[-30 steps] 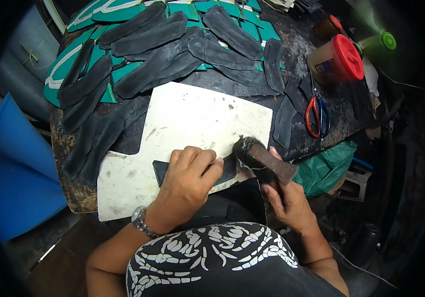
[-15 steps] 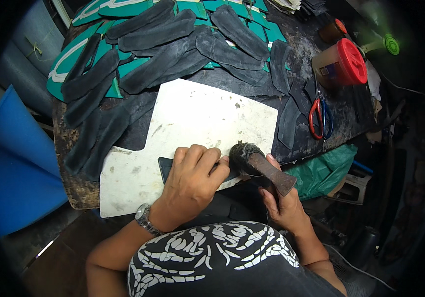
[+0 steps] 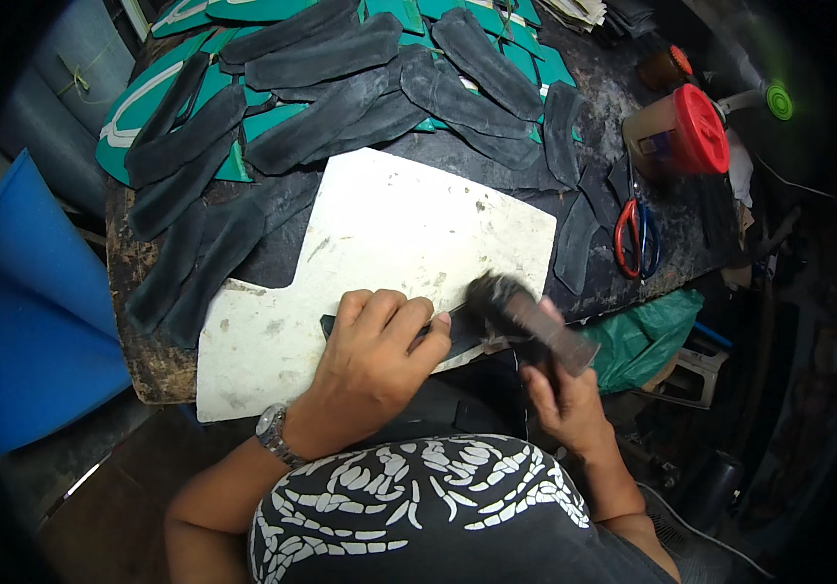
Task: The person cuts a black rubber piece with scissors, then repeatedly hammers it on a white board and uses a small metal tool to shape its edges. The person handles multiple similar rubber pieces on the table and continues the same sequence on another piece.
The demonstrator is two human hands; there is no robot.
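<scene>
Left hand (image 3: 379,341) pinned a dark strip (image 3: 457,336) flat on the white board (image 3: 399,234).
Right hand (image 3: 559,399) gripped a brush (image 3: 525,316) closed-fisted at the board's near edge; the strip looked thin, floppy, best held flat.

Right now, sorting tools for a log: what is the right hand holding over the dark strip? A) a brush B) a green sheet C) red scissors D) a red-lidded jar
A: the right hand grips a brush at the strip; the scissors lie apart.
</scene>
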